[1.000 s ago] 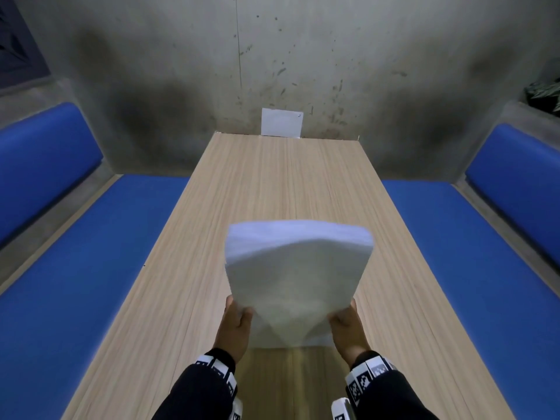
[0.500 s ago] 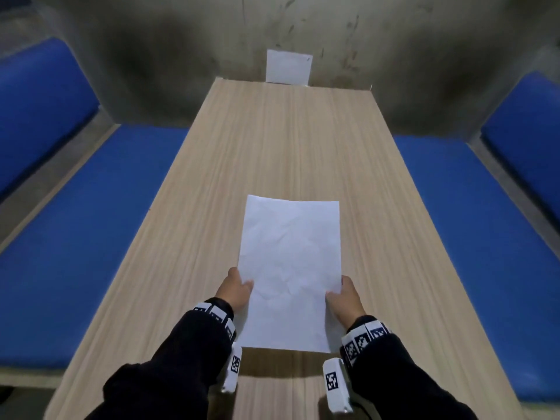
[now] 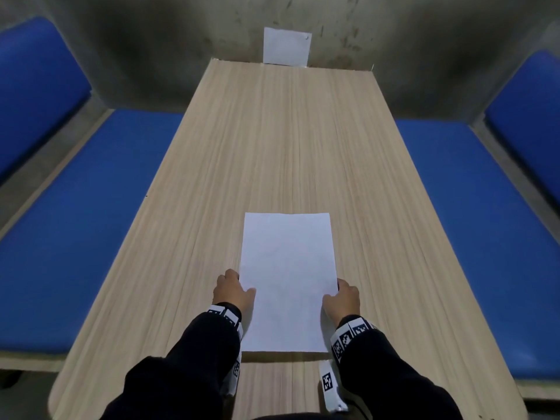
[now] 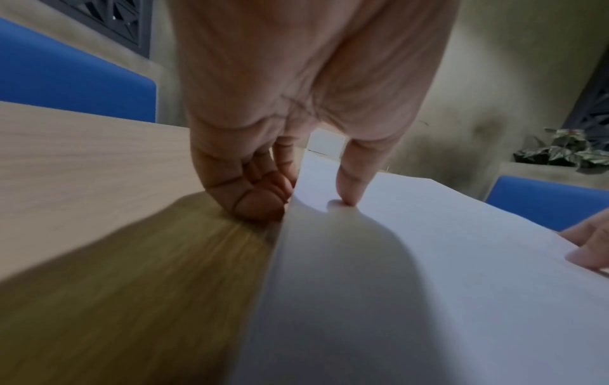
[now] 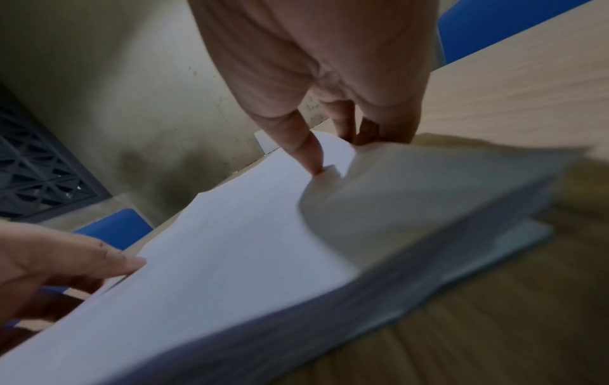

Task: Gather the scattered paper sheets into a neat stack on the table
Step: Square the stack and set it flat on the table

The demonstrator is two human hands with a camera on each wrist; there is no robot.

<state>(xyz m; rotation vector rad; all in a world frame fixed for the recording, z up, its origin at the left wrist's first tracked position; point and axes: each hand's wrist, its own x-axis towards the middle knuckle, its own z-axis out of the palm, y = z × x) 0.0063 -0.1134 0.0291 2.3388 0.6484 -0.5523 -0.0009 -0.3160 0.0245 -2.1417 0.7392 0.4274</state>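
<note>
A white stack of paper sheets [image 3: 288, 280] lies lengthwise near the front of the wooden table [image 3: 288, 147]. My left hand [image 3: 231, 287] pinches its left edge, thumb on top and fingers curled under, as the left wrist view shows the stack [image 4: 428, 260] held by that hand [image 4: 296, 187]. My right hand [image 3: 342, 295] pinches the right edge the same way. In the right wrist view the stack [image 5: 230, 247] is blurred and its near edge is lifted off the table, with the right hand [image 5: 329, 146] on it.
Blue padded benches [image 3: 91, 222] [image 3: 485, 222] run along both sides of the table. A white card [image 3: 286, 47] leans against the stained concrete wall at the table's far end. A potted plant [image 4: 566, 151] sits on a ledge to the right.
The stack, held upright and bowed a second ago, has come down flat toward the table. Both hands kept hold of its side edges.
</note>
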